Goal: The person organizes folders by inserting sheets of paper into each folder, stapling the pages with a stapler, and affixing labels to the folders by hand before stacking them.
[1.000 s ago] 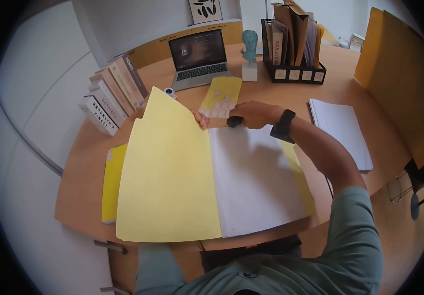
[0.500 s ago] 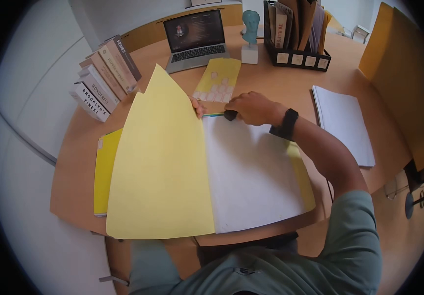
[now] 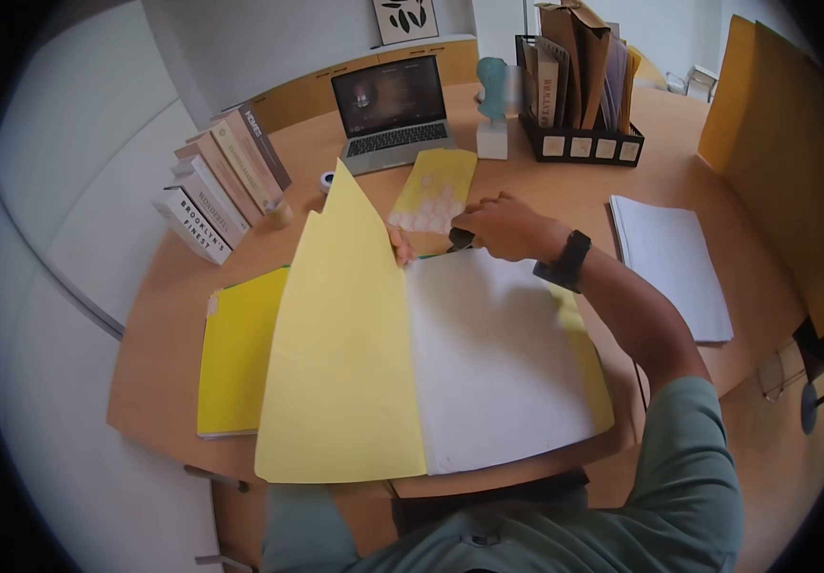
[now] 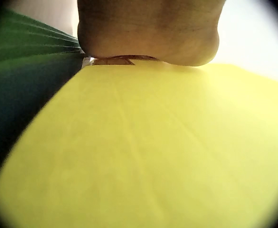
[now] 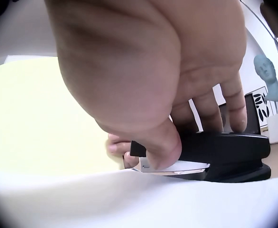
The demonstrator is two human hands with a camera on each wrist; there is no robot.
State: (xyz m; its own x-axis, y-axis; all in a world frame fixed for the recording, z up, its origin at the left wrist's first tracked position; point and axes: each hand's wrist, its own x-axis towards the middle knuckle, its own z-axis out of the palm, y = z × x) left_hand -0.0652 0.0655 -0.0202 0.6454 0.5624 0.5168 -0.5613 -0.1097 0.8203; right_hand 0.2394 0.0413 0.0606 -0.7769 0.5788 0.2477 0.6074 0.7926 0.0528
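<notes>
A large pale yellow folder [image 3: 345, 363] stands open on the desk, its left cover raised, white sheets [image 3: 498, 353] on its right side. Behind the raised cover is my left hand [image 3: 401, 245]; its fingers curl over the cover's edge near the top of the fold, the rest hidden. In the left wrist view the heel of that hand sits over a yellow surface. My right hand [image 3: 507, 227] grips a black stapler [image 5: 224, 152] at the sheets' top edge, thumb on one side, fingers on the other. The stapler's front end is right at the paper, close to my left fingers.
A bright yellow folder [image 3: 235, 349] lies left, partly under the raised cover. Farther back are books [image 3: 226, 177], a laptop [image 3: 393, 105], a yellow patterned envelope [image 3: 436, 186], a teal bust [image 3: 492, 91] and a black file holder [image 3: 584, 143]. Right lies a paper stack [image 3: 675, 267].
The raised cover has swung rightward and more upright, baring more of the bright yellow folder. My left fingers stay at its edge; my right hand keeps the stapler near the sheets' top edge.
</notes>
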